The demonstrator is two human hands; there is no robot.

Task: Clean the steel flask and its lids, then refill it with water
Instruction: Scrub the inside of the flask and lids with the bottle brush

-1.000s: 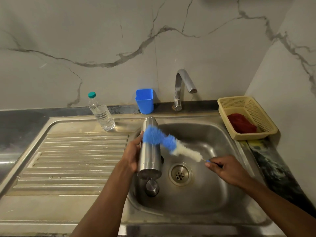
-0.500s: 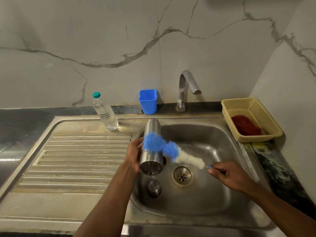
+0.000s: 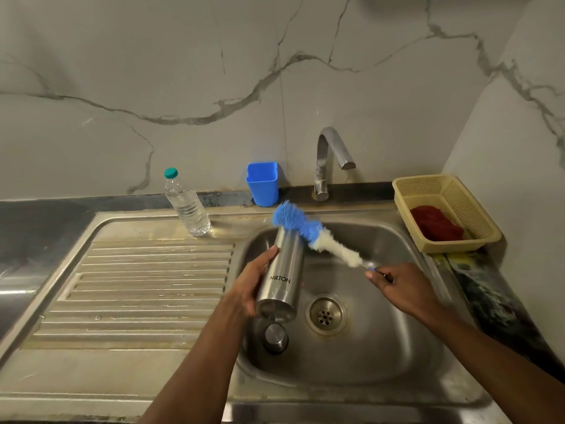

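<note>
The left hand (image 3: 250, 289) has its grip wrapped round the steel Milton flask (image 3: 282, 275), tilted over the sink basin (image 3: 397, 347) with its mouth away from the person. The right hand (image 3: 400, 289) pinches the handle of a blue-and-white bottle brush (image 3: 312, 234), whose blue end lies across the flask's mouth. A steel lid (image 3: 276, 338) sits in the basin below the flask, beside the drain (image 3: 325, 315). A capped plastic water bottle (image 3: 186, 206) with clear water stands on the sink's rim by the ribbed drainboard (image 3: 137, 286). A blue cup (image 3: 263, 183) and the tap (image 3: 328, 160) stand against the marble wall (image 3: 183, 71); a yellow basket (image 3: 464, 240) holds a red cloth (image 3: 435, 223) on the dark table (image 3: 36, 224).
</note>
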